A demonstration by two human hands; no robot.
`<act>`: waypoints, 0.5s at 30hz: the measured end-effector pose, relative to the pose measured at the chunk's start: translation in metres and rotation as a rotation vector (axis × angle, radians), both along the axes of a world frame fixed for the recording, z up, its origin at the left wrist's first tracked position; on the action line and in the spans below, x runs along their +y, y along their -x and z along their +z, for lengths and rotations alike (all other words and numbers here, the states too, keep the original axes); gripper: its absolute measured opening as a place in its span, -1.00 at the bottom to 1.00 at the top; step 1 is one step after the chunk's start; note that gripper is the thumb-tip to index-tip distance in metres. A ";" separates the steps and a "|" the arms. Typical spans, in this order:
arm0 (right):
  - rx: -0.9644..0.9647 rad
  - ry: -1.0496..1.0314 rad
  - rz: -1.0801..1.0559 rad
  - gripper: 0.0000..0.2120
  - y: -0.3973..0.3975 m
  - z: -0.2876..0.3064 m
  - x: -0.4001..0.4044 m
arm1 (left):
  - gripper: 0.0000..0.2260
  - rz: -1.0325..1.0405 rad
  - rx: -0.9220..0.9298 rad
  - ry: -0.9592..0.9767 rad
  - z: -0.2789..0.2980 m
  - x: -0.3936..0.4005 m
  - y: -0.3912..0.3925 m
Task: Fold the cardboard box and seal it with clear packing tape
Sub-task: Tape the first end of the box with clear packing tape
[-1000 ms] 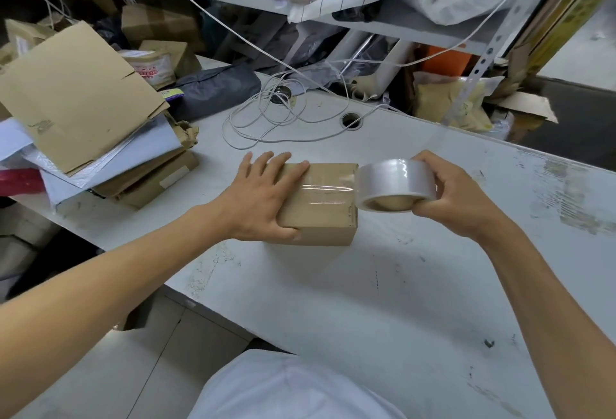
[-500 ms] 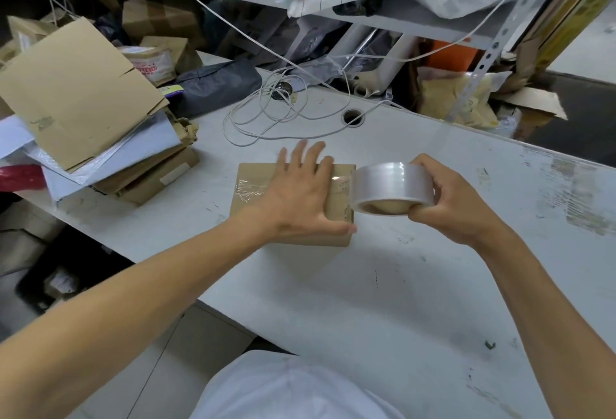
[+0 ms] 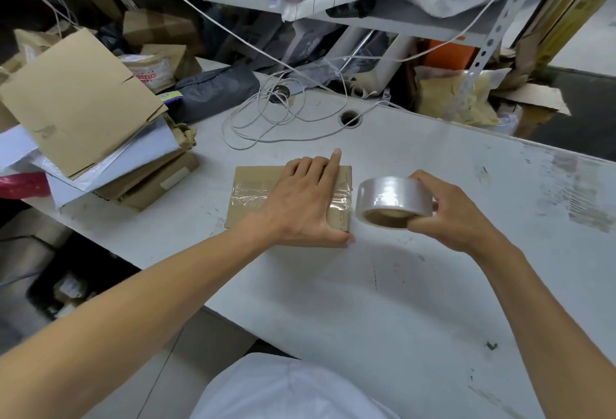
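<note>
Cardboard box (image 3: 263,185) lay closed near the tabletop's (image 3: 416,302) left edge under the flat, pressing left hand (image 3: 305,198), while the right hand (image 3: 448,210) gripped the tape roll (image 3: 391,200) just beside it, so a slack pull could probably wrinkle the strip.

Scuffed white table (image 3: 433,302); cardboard box (image 3: 256,185); coiled cord (image 3: 266,118); cardboard stack (image 3: 83,108)

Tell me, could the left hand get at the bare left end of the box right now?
Probably yes. The left hand lies flat on the box, nothing covers that end, and the right hand holds the tape roll on the far side.
</note>
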State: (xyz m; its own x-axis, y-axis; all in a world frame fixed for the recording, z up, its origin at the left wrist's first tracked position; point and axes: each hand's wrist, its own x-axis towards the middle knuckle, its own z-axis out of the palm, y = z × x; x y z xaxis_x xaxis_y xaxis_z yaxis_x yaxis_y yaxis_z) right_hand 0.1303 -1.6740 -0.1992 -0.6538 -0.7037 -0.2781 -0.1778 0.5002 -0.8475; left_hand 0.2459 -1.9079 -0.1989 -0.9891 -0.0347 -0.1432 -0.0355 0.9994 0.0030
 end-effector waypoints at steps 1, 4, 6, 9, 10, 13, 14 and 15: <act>-0.006 0.005 -0.007 -0.64 -0.001 -0.004 0.000 | 0.25 -0.006 0.001 -0.001 0.000 0.000 0.000; -0.018 0.021 -0.026 -0.66 -0.001 -0.010 0.000 | 0.22 -0.015 0.017 -0.002 -0.001 0.001 0.000; -0.005 0.018 -0.010 -0.67 0.002 -0.016 0.002 | 0.19 -0.015 0.023 -0.003 -0.002 0.001 0.001; 0.048 -0.033 0.020 -0.68 0.004 -0.030 0.008 | 0.14 -0.009 0.017 -0.008 -0.001 0.002 0.001; 0.044 -0.037 0.015 -0.68 0.003 -0.034 0.008 | 0.12 -0.009 0.018 -0.006 0.000 0.003 0.002; 0.043 -0.024 0.028 -0.69 -0.002 -0.043 -0.002 | 0.09 -0.017 0.023 -0.004 0.000 0.003 0.002; 0.040 -0.009 0.024 -0.69 -0.005 -0.046 -0.006 | 0.08 -0.020 0.023 -0.006 0.000 0.001 0.003; 0.036 0.007 0.015 -0.69 -0.008 -0.050 -0.010 | 0.07 -0.024 0.019 -0.009 0.000 -0.002 0.002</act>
State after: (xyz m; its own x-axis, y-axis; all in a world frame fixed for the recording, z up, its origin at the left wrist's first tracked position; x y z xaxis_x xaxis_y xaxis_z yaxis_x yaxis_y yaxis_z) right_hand 0.1378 -1.6843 -0.2488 -0.6524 -0.7157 -0.2494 -0.2159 0.4909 -0.8441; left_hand 0.2437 -1.9097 -0.1992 -0.9922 -0.0102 -0.1242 -0.0119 0.9999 0.0125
